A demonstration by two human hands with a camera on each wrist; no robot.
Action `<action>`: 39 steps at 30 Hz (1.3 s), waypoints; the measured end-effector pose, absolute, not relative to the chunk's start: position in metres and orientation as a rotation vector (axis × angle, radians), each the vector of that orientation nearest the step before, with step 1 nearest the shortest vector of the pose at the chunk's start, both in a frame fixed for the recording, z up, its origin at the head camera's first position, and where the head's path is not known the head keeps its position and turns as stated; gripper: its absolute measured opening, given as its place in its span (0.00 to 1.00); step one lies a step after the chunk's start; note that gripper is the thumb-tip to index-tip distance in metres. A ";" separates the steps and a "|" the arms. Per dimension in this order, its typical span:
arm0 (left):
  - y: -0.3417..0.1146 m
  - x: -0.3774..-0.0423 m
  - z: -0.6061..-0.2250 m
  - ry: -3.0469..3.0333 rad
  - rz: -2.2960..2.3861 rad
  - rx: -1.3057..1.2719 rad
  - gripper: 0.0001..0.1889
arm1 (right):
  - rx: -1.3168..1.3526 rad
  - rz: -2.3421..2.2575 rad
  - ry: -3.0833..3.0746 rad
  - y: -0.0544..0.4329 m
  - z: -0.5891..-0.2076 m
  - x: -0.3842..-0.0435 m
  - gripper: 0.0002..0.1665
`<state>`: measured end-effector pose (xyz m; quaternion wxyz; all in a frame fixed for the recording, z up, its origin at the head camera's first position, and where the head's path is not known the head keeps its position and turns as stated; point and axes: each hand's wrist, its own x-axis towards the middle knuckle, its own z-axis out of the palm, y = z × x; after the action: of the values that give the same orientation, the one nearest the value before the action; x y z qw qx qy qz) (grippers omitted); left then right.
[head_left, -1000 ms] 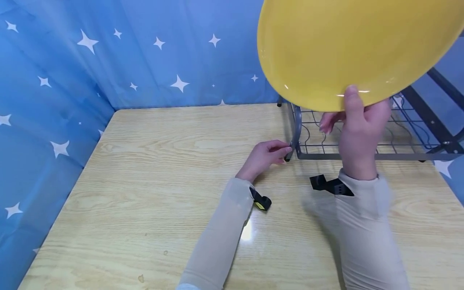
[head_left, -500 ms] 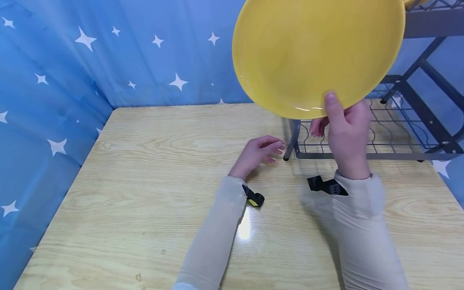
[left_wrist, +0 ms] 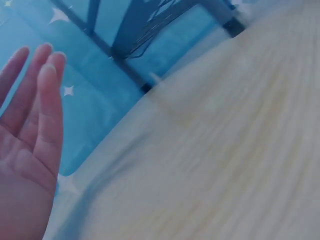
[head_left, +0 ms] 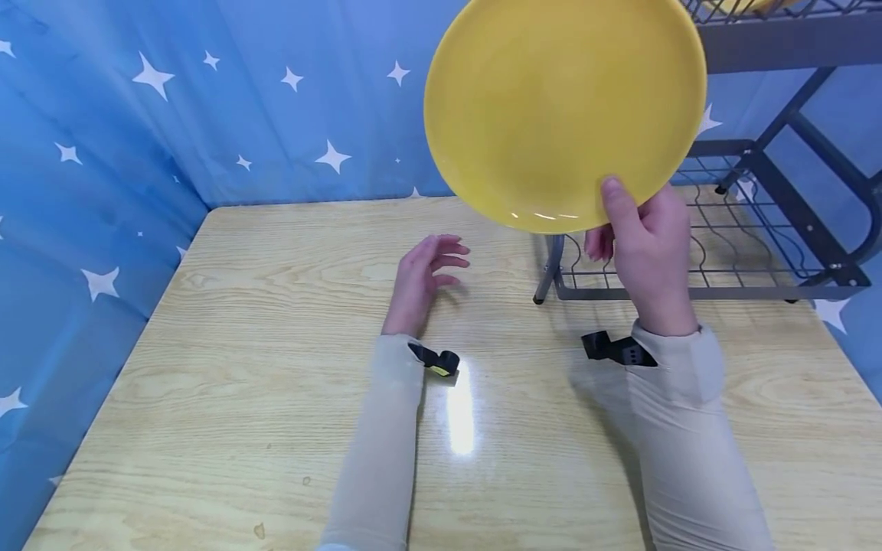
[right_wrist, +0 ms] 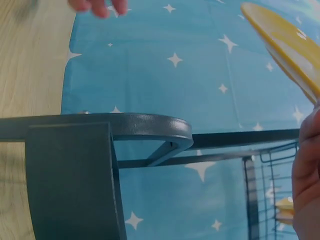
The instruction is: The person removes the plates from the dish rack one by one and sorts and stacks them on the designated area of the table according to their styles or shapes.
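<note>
A large round yellow plate (head_left: 565, 107) is held up in front of the rack in the head view. My right hand (head_left: 654, 245) pinches its lower right rim, thumb on the face and fingers behind. In the right wrist view the plate (right_wrist: 287, 42) appears nearly edge-on, with the right hand (right_wrist: 307, 180) at the frame's side. My left hand (head_left: 423, 279) hovers over the table left of the rack, holding nothing, its fingers loosely extended. The left wrist view shows that hand (left_wrist: 30, 135) with fingers spread upward, apart from the rack.
A dark metal wire rack (head_left: 730, 293) stands on the right of the wood-grain table (head_left: 241, 383). On its upper tier lies another yellow dish (head_left: 747, 6). Behind the table hangs a blue curtain (head_left: 276, 115) with white stars.
The right hand has carried the yellow plate leftward, uncovering more of the rack. My left hand has left the rack's front foot and shifted left, its fingers loosening.
</note>
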<state>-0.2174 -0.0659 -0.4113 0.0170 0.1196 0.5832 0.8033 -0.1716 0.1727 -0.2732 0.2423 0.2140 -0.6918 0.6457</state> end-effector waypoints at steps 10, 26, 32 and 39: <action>-0.080 -0.210 -0.364 1.919 2.605 0.707 0.31 | 0.506 1.770 -2.055 0.175 -0.281 -0.177 0.12; -0.080 -0.197 -0.328 2.288 2.495 0.569 0.15 | 0.517 1.654 -2.289 0.174 -0.280 -0.175 0.15; -0.080 -0.188 -0.319 2.432 2.456 0.384 0.17 | 0.563 1.691 -2.357 0.175 -0.277 -0.173 0.15; -0.084 -0.184 -0.312 2.433 2.629 0.470 0.17 | 0.577 1.698 -2.428 0.175 -0.276 -0.171 0.14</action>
<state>-0.1842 -0.0838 -0.3119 -0.2335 0.1266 0.6548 0.7076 -0.1710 0.1748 -0.2755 0.0616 0.1907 -0.8028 0.5616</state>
